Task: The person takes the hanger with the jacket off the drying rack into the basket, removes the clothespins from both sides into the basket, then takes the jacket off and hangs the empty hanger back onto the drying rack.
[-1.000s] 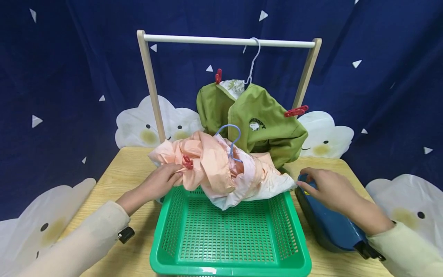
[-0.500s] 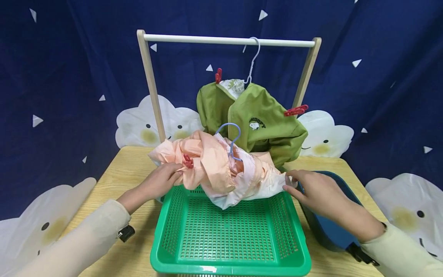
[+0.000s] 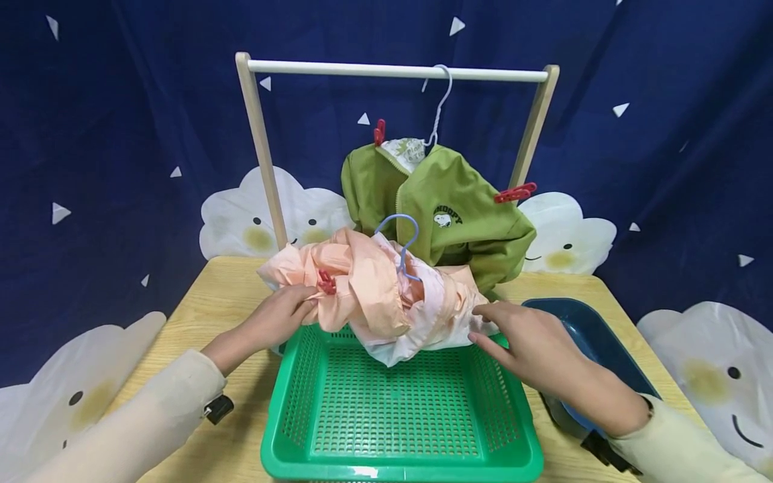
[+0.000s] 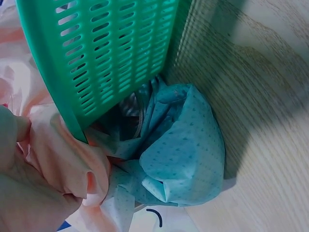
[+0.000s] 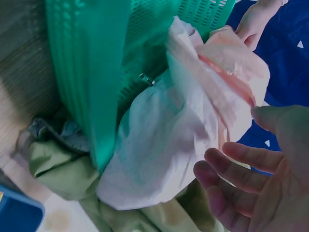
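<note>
A crumpled peach and white jacket (image 3: 368, 282) lies across the far rim of the green basket (image 3: 398, 463). Out of its folds rises the hook of a blue hanger (image 3: 415, 231). My left hand (image 3: 280, 318) pinches the peach cloth at the left, beside a red clothespin (image 3: 327, 282) clipped there. Over the white right end is my right hand (image 3: 537, 342); the right wrist view shows its fingers (image 5: 241, 164) spread and loosely bent, close to the cloth, with nothing in them.
Behind, a green jacket (image 3: 471, 208) with red clothespins hangs by a hanger from a white rail (image 3: 338, 68). A dark blue bin (image 3: 594, 335) stands on the wooden table to the right. Teal patterned cloth (image 4: 186, 150) bulges beside the basket in the left wrist view.
My right hand has moved left, from over the blue bin to the jacket's white end, uncovering more of the bin. My left hand has kept its hold and stayed in place.
</note>
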The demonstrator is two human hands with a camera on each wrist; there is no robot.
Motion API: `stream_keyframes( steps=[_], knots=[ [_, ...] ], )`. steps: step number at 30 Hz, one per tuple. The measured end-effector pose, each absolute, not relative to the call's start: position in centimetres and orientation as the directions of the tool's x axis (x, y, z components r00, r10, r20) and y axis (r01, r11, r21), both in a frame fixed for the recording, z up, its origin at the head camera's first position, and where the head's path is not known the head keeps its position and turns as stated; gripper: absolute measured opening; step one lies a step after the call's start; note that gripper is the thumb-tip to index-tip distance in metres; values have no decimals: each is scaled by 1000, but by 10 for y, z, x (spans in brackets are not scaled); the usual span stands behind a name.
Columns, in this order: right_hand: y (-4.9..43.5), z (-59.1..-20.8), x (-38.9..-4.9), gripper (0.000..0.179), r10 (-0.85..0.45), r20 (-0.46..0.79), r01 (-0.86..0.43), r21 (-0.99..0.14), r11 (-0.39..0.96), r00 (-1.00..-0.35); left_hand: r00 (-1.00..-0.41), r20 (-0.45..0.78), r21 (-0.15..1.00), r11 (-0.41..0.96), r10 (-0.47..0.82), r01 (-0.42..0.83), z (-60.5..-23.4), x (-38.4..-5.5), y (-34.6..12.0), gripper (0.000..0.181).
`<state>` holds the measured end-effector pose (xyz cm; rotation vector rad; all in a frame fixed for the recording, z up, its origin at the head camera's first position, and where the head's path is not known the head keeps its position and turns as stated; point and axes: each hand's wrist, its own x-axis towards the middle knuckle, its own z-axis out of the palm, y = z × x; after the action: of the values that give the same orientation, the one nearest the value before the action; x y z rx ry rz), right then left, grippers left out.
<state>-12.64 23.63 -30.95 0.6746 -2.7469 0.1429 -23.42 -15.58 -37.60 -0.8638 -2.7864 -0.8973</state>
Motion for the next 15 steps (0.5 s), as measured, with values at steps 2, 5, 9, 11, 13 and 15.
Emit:
stream_keyframes(
  steps=[2, 5, 9, 11, 13, 15],
  knots=[
    [232, -311, -126, 35, -449, 336, -481, -17, 876, -828, -837, 246, 510, 669, 489, 541, -377, -234, -156, 23],
    [225, -313, -126, 34, -460, 344, -495, -16, 869, -819, -838, 244, 507, 672, 488, 539, -378, -234, -156, 23],
    [216, -314, -126, 34, -477, 354, -512, -7, 859, -804, -841, 244, 502, 679, 483, 535, -379, -235, -155, 24],
    [211, -315, -127, 34, -490, 365, -527, -2, 850, -792, -842, 246, 500, 681, 480, 534, -379, -235, -155, 24],
    [207, -316, -128, 34, -503, 376, -543, 0, 840, -778, -841, 250, 497, 682, 480, 537, -379, -235, -155, 22],
    [201, -316, -130, 34, -515, 387, -559, -2, 829, -765, -839, 256, 495, 681, 479, 540, -378, -235, -155, 20]
  ],
)
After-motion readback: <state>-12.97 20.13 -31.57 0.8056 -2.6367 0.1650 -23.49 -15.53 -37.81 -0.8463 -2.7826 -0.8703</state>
